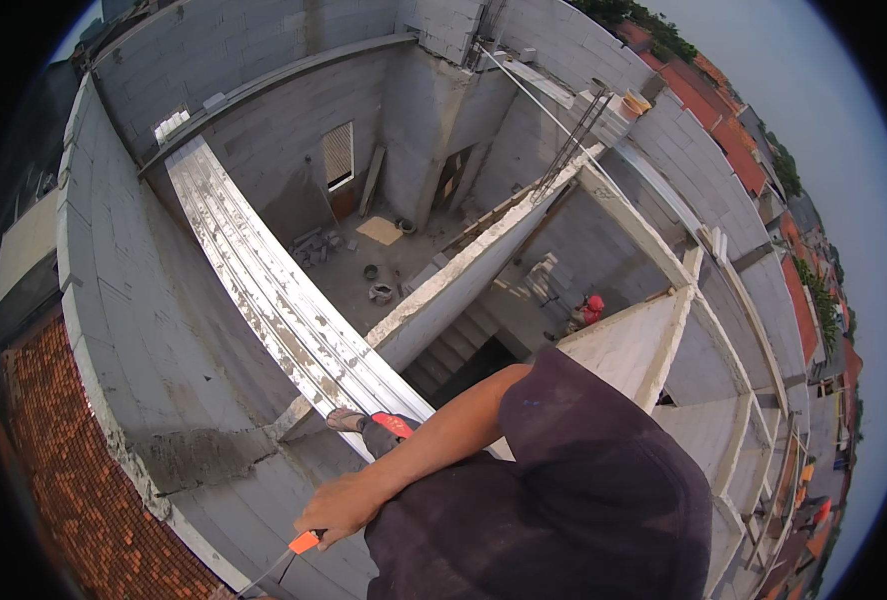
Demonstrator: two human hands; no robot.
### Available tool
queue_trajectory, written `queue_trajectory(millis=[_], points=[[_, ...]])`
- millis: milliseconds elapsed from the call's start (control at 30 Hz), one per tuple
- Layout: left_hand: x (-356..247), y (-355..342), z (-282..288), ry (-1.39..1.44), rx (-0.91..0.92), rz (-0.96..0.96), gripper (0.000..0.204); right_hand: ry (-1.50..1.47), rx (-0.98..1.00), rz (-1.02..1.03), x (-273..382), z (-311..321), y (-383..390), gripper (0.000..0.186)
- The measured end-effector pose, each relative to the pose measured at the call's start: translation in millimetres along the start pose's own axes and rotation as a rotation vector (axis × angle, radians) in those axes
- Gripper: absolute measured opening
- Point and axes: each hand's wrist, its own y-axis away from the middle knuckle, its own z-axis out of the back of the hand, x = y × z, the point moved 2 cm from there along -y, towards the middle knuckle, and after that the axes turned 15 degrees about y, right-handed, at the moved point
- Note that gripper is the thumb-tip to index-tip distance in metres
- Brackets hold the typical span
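My right arm reaches across my dark clothing toward the lower left, bent at the elbow. At its end my right hand [349, 507] is closed around a tool with an orange handle [306, 541]. A thin metal shank runs from the handle toward the lower edge, where the rest of the tool is cut off, so its kind cannot be told. The hand is above a grey block wall surface [204, 450]. One of my feet [344, 420] rests on a long, mortar-spattered metal decking sheet [264, 270]. My left hand does not show.
Beyond the sheet is a deep drop to a floor with buckets [381, 292] and rubble. Narrow concrete beams [484, 255] cross the opening above stairs [454, 350]. A person in a red helmet [592, 308] is below. Tiled roof [94, 470] lies left.
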Motion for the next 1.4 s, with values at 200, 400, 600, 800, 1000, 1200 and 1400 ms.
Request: queue_trajectory(millis=[200,400,600,800,1000,1200,1400], points=[[23,-15,-22,0.224,0.092,0.275,0.084,0.096,0.028,-0.101,1,21,23,0.048],[37,-15,-28,0.244,0.089,0.388,0.08,0.018,-0.087,-0.13,-6,9,24,0.047],[32,-39,-41,0.258,0.091,0.397,0.078,-0.029,-0.158,-0.158,-5,1,34,0.046],[18,-58,-58,0.285,0.099,0.403,0.076,0.026,-0.202,-0.122,-6,5,33,0.045],[32,-57,-84,0.304,0.136,0.501,0.076,0.04,-0.198,-0.092,-9,-3,30,0.043],[48,-36,-54,0.677,0.157,0.664,0.079,-0.045,0.009,-0.059,-18,2,28,0.045],[20,-4,14,0.632,0.068,0.843,0.081,0.033,0.08,-0.003,-5,9,-5,0.031]])
